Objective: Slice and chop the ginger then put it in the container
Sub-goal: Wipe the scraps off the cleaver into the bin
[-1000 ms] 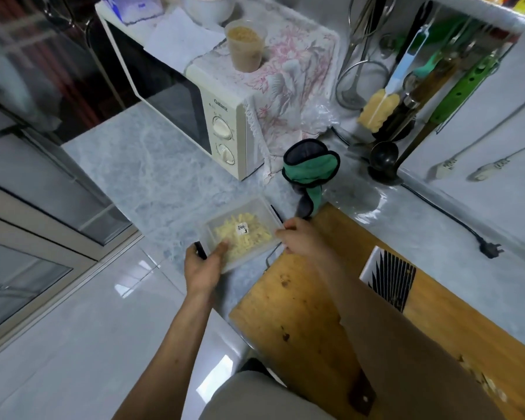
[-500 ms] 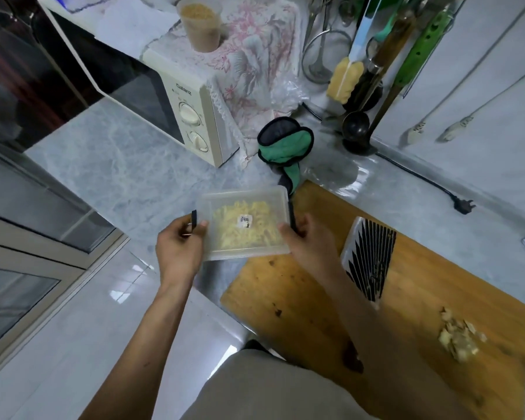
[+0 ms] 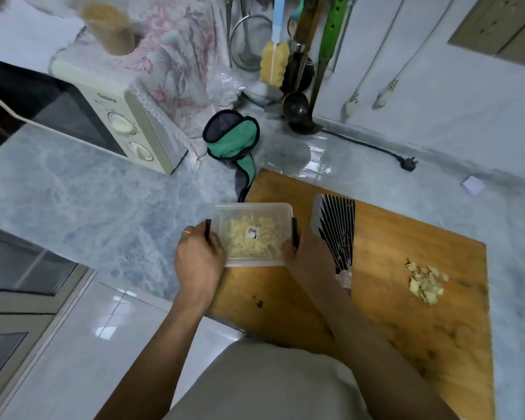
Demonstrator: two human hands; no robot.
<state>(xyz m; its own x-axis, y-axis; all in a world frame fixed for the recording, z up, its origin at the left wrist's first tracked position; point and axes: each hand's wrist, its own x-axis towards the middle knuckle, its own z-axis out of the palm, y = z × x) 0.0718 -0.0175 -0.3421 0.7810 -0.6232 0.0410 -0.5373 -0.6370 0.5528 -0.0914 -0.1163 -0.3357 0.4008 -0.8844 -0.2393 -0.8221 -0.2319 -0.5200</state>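
Both hands grip the ginger container.

Soft, even light is filling the picture; the countertop is shining with glare, and edges are bending and blurring.

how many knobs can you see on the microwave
2: both on the microwave's cream front panel, the upper knob directly above the lower knob. Nothing seems to hide others.

Cleaver handle hidden behind right forearm
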